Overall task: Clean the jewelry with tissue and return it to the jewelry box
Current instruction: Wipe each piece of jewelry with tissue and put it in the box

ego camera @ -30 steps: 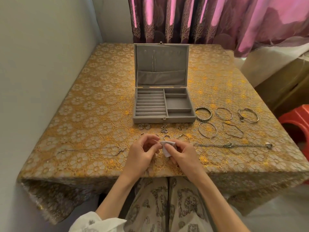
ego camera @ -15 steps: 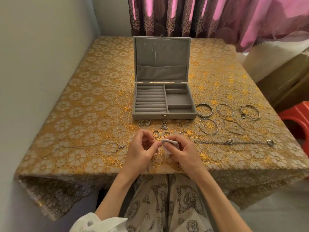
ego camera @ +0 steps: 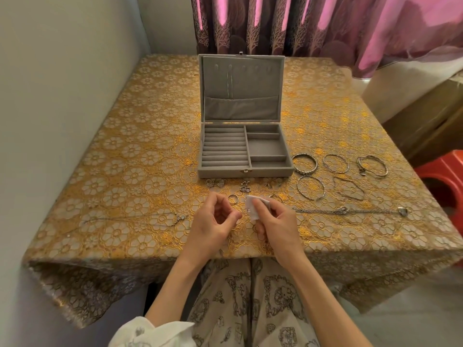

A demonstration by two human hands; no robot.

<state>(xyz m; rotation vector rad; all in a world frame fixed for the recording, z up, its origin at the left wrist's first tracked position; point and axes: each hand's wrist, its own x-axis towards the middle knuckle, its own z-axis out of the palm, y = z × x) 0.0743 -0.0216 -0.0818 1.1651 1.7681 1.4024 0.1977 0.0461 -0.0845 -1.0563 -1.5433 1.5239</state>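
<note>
A folded white tissue (ego camera: 255,207) is pinched between the thumb and fingers of the right hand (ego camera: 275,226), held just above the near part of the table (ego camera: 125,171), which is covered by a gold floral cloth. The left hand (ego camera: 213,226) is held just beside it, its fingers curled with thumb and fingertip brought together; whether a small piece of jewelry is pinched there cannot be told. A ring (ego camera: 233,197) is seen lying on the cloth just beyond the left hand. The grey jewelry box (ego camera: 244,151) is placed at the middle of the table with its lid upright and open; its ring rolls and side compartments are seen bare, and a thin chain is hung inside the lid. Small earrings (ego camera: 215,182) and a charm (ego camera: 245,187) are laid just in front of the box. Five bracelets (ego camera: 304,164) are spread to the right of the box, and a long chain (ego camera: 350,210) is stretched out nearer the front edge. Another necklace (ego camera: 172,219) is laid well to the left of the hands. A dark patterned curtain (ego camera: 275,23) is hung behind the table, and a red stool (ego camera: 443,179) is seen at the right edge
</note>
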